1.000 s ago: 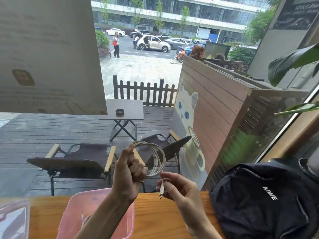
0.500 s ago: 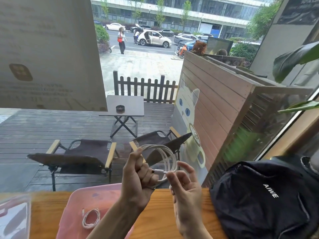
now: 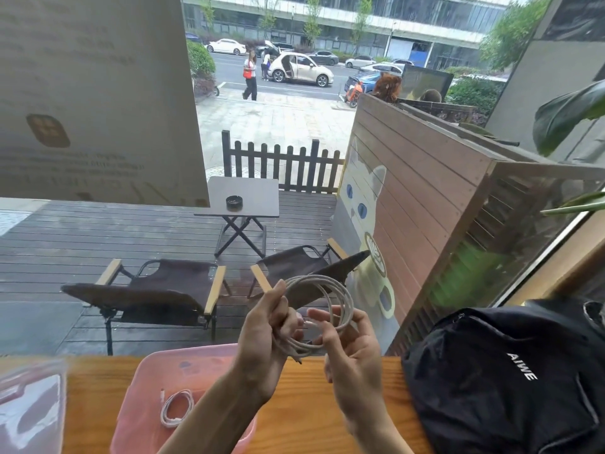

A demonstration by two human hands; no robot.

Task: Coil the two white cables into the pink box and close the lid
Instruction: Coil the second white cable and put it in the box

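Fingers [image 3: 281, 322] of both hands pinch the second cable [image 3: 330, 309]; loosen them and its loops spring apart above the pink box [image 3: 137, 404].

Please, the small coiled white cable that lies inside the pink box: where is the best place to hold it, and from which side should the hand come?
Come from straight above, since the pink box is open on top and its walls block the sides. The small coiled cable lies flat on the floor, so pinch across the bundled strands on one long side of the oval, probably keeping the loops together.
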